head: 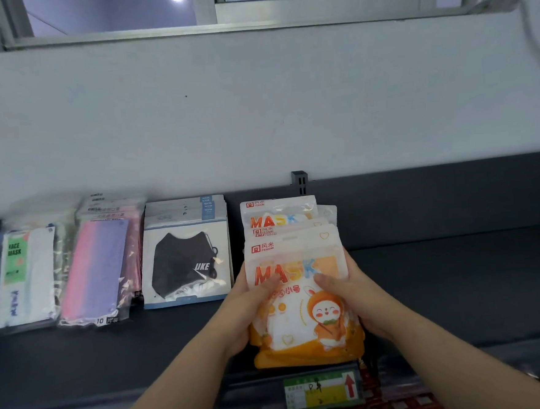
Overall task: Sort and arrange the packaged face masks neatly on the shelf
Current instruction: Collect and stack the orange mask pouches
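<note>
Dark shelf [459,280] under a pale wall and window | left hand [247,305] and right hand [353,294] clasp the orange MASK packets [303,329] from either side, thumbs on the front, at mid-shelf | to their left lie black mask packs [186,264], pink-purple packs [97,267], FACE MASK packs [21,272] | price label [320,389] on the shelf's front edge

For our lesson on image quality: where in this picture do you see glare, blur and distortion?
Head view: glare streaks the glossy orange-and-white mask packs; the far-left clear-wrapped packs look blurred; the grey window frame looks bowed by the wide-angle lens.
</note>
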